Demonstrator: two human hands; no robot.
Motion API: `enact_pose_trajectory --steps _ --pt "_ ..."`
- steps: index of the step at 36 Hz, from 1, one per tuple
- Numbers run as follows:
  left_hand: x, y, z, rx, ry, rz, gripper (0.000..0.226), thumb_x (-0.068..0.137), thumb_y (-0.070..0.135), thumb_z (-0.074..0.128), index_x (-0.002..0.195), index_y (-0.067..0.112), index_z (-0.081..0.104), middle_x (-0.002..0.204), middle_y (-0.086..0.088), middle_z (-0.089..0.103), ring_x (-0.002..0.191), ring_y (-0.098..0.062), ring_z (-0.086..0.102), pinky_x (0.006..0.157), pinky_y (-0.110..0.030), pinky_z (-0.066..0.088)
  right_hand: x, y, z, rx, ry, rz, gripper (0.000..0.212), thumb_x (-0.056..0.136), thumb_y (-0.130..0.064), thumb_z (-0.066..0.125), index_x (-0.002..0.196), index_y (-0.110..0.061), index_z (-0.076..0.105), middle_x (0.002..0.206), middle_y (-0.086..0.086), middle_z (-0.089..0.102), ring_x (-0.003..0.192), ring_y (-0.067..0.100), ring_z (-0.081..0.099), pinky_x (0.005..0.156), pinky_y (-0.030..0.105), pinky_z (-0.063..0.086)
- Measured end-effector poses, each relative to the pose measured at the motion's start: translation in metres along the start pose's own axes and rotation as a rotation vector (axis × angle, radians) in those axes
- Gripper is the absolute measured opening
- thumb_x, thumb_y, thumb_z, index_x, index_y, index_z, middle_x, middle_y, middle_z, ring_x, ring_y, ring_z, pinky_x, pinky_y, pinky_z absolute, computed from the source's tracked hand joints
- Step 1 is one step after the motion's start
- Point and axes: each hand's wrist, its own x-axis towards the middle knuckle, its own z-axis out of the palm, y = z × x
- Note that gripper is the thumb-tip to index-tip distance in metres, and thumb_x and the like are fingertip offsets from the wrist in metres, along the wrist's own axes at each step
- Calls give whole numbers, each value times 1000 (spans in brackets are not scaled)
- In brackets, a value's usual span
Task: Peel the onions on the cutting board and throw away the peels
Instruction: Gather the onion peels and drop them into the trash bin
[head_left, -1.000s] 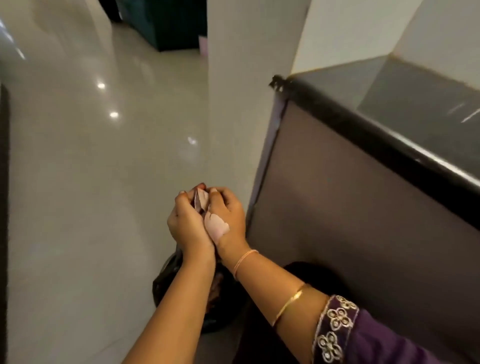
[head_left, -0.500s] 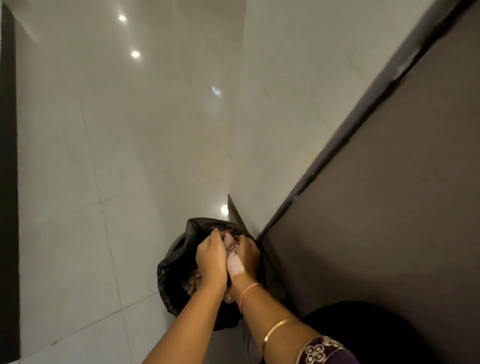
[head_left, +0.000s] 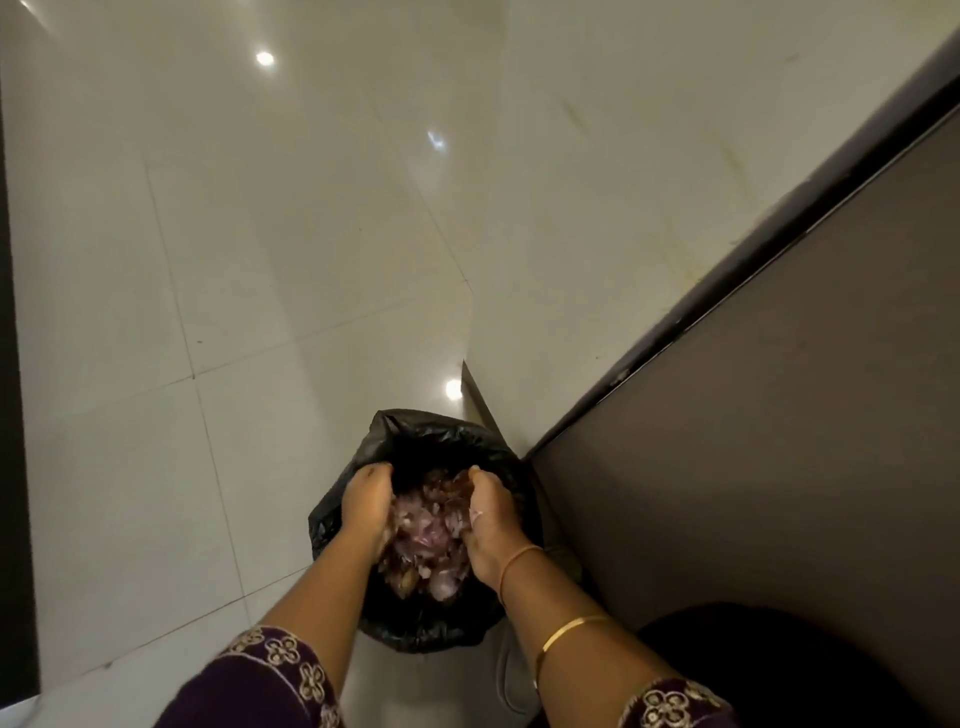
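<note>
A bin lined with a black bag (head_left: 415, 436) stands on the floor by the wall corner. Purple and brown onion peels (head_left: 426, 535) lie in a heap inside it. My left hand (head_left: 366, 501) and my right hand (head_left: 491, 514) hang apart over the bin's mouth, one on each side of the peels, palms facing each other, fingers loosely bent and holding nothing that I can see. No onion or cutting board is in view.
Glossy pale floor tiles (head_left: 234, 260) spread to the left and ahead. A white wall (head_left: 597, 234) rises behind the bin. A dark brown cabinet side (head_left: 779, 415) stands close on the right. A dark strip (head_left: 10, 415) runs down the left edge.
My hands were pressed together around peels above the bin. They have come down to the bag's mouth and parted, and the peels now lie in the bin.
</note>
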Motion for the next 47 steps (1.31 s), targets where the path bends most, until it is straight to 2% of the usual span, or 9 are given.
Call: enact_pose_trajectory --steps 12,18,20,22,25,28,33,38,47 --pt "-15 29 -45 46 187 173 49 94 7 42 143 6 38 141 -15 46 125 -33 45 92 -29 34 -39 -21 -10 -58 48 -64 37 96 -14 36 119 -2 62 120 14 63 109 31 60 101 41 47" --pt "-51 20 -44 73 205 195 41 86 9 43 124 2 55 117 -22 61 101 -39 58 88 -45 48 -67 -37 -27 -97 105 -139 36 95 -16 38 121 -2 58 122 13 60 111 30 55 104 43 42" --pt "-72 17 -36 38 220 224 39 87 11 45 125 8 55 116 -15 61 99 -35 57 89 -43 48 -96 -49 -38 -28 94 -147 26 96 -14 40 105 -2 60 111 13 61 108 30 54 100 39 44" --pt "-104 19 -23 -37 215 265 37 89 10 45 125 8 55 113 -15 62 91 -29 56 81 -37 46 -122 -56 -52 52 50 -173 29 99 -15 40 115 0 59 121 18 59 118 35 52 104 40 40" --pt "-159 29 2 -231 135 318 32 95 8 43 125 9 53 105 -7 60 84 -20 52 71 -31 41 -163 -61 -72 152 -75 -247 29 100 -22 42 122 -9 56 120 14 57 111 29 53 103 39 38" --pt "-223 40 25 -409 30 440 25 97 9 44 119 15 56 114 -4 58 101 -21 55 84 -30 43 -205 -62 -90 203 -121 -365 13 97 -20 49 96 -18 62 99 5 61 95 20 56 82 29 45" --pt "-348 52 48 -546 -232 705 23 96 4 46 98 23 59 104 0 63 101 -15 61 96 -34 48 -302 -59 -133 278 -193 -645 23 99 -7 42 96 -13 64 97 5 66 96 16 61 78 22 49" --pt "-468 45 52 -658 -480 925 27 96 0 44 94 23 58 97 3 64 96 -11 62 89 -27 51 -401 -53 -185 342 -187 -991 29 99 -8 39 98 -12 67 103 9 70 103 20 64 93 33 49" --pt "-636 25 83 -862 -954 994 24 95 -8 37 92 10 52 88 -2 57 65 5 61 56 -9 47 -522 -64 -265 963 -224 -1179 26 93 -13 41 80 -5 63 75 13 65 71 21 64 78 29 53"
